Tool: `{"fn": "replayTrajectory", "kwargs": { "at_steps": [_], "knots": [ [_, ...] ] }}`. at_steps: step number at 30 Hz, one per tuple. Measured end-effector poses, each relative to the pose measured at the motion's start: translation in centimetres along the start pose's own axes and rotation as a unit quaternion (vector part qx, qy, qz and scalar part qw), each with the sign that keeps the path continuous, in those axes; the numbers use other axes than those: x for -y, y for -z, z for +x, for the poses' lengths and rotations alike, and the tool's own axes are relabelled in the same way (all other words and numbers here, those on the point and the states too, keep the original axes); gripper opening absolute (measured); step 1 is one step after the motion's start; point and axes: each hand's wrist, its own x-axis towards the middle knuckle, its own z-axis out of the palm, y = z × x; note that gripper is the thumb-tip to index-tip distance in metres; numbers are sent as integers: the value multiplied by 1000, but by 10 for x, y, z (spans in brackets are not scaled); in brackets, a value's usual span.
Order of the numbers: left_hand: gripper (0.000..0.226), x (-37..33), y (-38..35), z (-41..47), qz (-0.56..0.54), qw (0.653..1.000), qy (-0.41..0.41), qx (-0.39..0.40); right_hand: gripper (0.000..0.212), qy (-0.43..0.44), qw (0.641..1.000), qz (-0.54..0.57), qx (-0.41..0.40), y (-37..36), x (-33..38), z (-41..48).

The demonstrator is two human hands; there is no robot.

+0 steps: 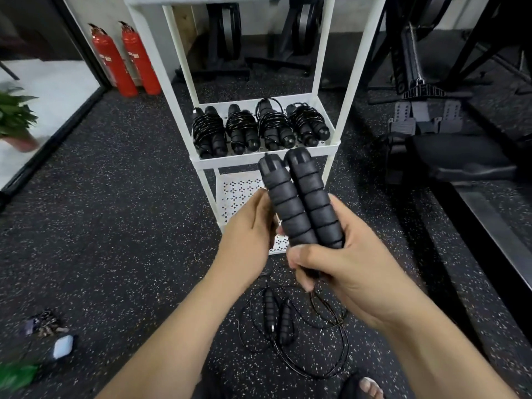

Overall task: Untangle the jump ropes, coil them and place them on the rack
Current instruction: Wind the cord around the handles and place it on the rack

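Note:
Two black ribbed jump-rope handles (299, 203) stand side by side, pointing up and away, in front of the white rack (267, 161). My right hand (345, 263) grips their lower ends, thumb across the front. My left hand (247, 234) holds the left handle from the side, fingers behind it. The thin black cord hangs from them down to the floor. Another jump rope (277, 321) lies loose on the floor below my hands, its two handles together inside tangled loops. Several coiled jump ropes (259, 129) lie in a row on the rack's middle shelf.
Two red fire extinguishers (126, 61) lean against the wall at the left. Black gym machines (449, 133) fill the right side. A potted plant (14, 119) is at the far left, small items (54, 338) lie on the floor lower left, and my foot (368, 388) shows below.

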Motion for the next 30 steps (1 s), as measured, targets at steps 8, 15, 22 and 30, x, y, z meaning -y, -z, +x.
{"fn": "replayTrajectory", "kwargs": {
  "at_steps": [8,15,22,30],
  "knots": [
    [21,-11,-4,-11,299,934,-26,191,46,-5,998,-13,-60,16,-4,6],
    [32,-11,5,-10,328,907,-15,263,38,-35,996,-7,-83,19,-6,8],
    [23,-20,25,-11,259,917,-25,301,55,-11,947,-260,-188,45,-3,14],
    [22,-36,55,-10,139,957,-39,253,48,-156,829,-535,-36,56,-7,12]
  ]
}}
